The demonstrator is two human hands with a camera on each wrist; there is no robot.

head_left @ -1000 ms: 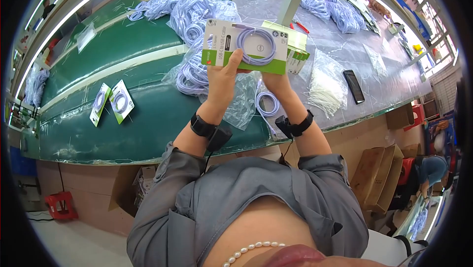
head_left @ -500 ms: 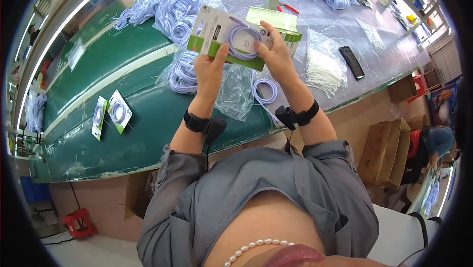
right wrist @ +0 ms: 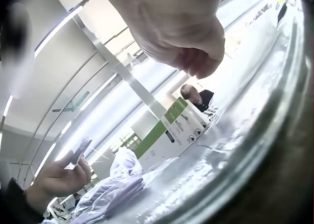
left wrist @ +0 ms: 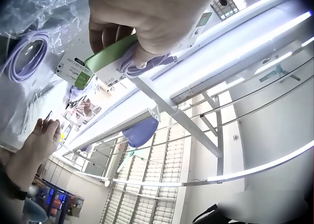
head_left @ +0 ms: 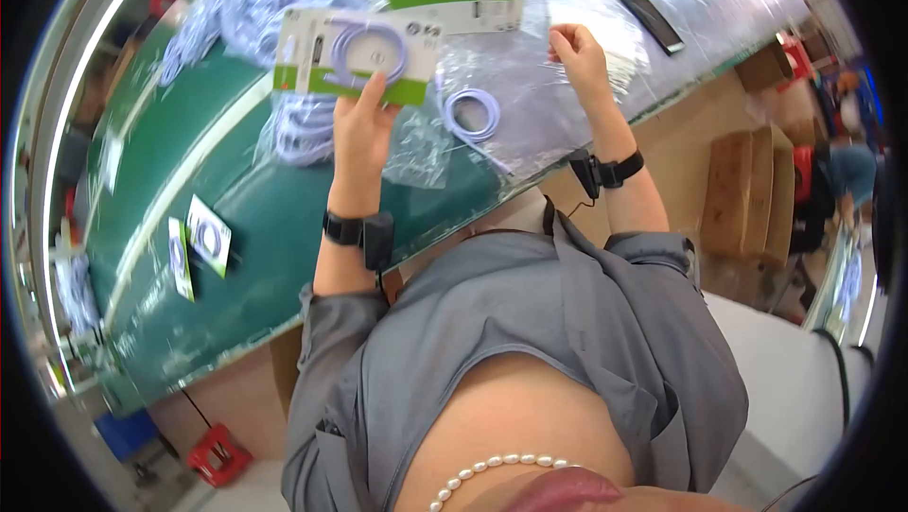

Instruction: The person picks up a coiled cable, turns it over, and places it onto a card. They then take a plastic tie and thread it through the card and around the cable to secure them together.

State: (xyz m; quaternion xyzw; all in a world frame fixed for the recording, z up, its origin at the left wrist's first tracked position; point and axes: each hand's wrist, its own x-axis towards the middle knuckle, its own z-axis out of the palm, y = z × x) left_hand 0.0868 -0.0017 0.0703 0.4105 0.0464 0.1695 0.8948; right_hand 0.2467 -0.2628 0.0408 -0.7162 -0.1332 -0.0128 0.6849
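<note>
My left hand [head_left: 364,134] grips a white and green card [head_left: 303,53] by its lower edge, thumb in front. A coiled lilac cable [head_left: 401,56] is on the card's face. In the left wrist view my left hand [left wrist: 147,18] has its fingers behind the card [left wrist: 105,62]. My right hand [head_left: 582,63] is apart from the card, over the near part of a bag of thin white strips [head_left: 615,34]. Its fingers curl inward, also in the right wrist view [right wrist: 181,37]; nothing in them can be made out.
A stack of cards [head_left: 454,6] stands behind, a phone [head_left: 651,20] lies at right. A loose coiled cable [head_left: 471,115] rests near the front edge. Bagged cables [head_left: 274,1] are at back left; two carded cables [head_left: 208,236] lie on the green surface.
My right hand has let go of the card and moved right to the white strips. The left hand keeps the card, now held more level. The head view has shifted.
</note>
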